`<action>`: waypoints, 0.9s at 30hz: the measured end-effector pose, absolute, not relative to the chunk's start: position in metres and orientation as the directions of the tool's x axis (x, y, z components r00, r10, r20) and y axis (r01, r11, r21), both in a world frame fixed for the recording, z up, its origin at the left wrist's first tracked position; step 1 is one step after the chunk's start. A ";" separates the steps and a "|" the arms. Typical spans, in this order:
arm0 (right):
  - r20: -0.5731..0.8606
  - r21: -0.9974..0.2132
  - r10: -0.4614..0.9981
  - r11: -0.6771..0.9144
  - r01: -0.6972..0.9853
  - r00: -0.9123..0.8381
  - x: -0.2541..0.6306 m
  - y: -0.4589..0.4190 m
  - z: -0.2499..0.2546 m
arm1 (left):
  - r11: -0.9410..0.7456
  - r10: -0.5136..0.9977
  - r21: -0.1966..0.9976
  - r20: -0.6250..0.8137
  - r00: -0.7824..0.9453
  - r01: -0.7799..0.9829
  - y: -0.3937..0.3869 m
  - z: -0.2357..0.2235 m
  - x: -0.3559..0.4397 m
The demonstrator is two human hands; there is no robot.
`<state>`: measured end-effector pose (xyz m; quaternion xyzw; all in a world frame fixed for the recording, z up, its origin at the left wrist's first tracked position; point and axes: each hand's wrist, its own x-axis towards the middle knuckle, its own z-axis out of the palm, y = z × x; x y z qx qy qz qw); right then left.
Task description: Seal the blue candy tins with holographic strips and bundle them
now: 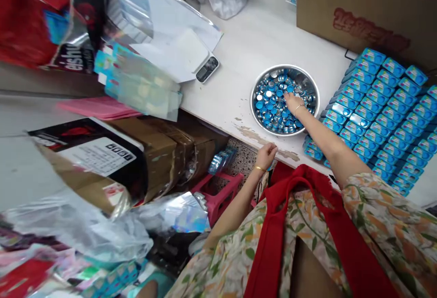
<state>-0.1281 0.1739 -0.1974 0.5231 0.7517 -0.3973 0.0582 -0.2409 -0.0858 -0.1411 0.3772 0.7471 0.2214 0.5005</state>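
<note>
A round metal bowl point(312, 89) full of small blue and silver caps point(273, 102) sits on the white table. My right hand point(293, 103) reaches into the bowl, fingers down among the caps; what it grips is hidden. My left hand point(266, 154) rests at the table's worn front edge with its fingers curled, nothing visible in it. To the right of the bowl lie rows of small blue boxes point(378, 107), stacked in a slanted block.
A large cardboard carton point(362, 11) stands at the back right. A small digital scale point(201, 61) and papers lie left of the bowl. Cardboard boxes point(164, 148), plastic bags and a pink stool point(221, 193) crowd the floor at left.
</note>
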 end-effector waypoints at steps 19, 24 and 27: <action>-0.649 -0.513 0.557 -0.823 -0.243 -0.517 -0.080 0.114 -0.090 | 0.139 0.963 0.926 -0.044 -0.266 0.352 0.018 -0.098 -0.206; -0.704 -0.497 0.546 -0.836 -0.233 -0.455 -0.021 0.052 -0.056 | -0.163 0.986 0.822 0.147 0.073 0.546 0.003 -0.076 -0.174; -0.711 -0.417 0.528 -0.848 -0.326 -0.464 0.034 0.020 -0.055 | -0.311 0.950 0.765 0.233 0.207 0.563 -0.016 -0.081 -0.130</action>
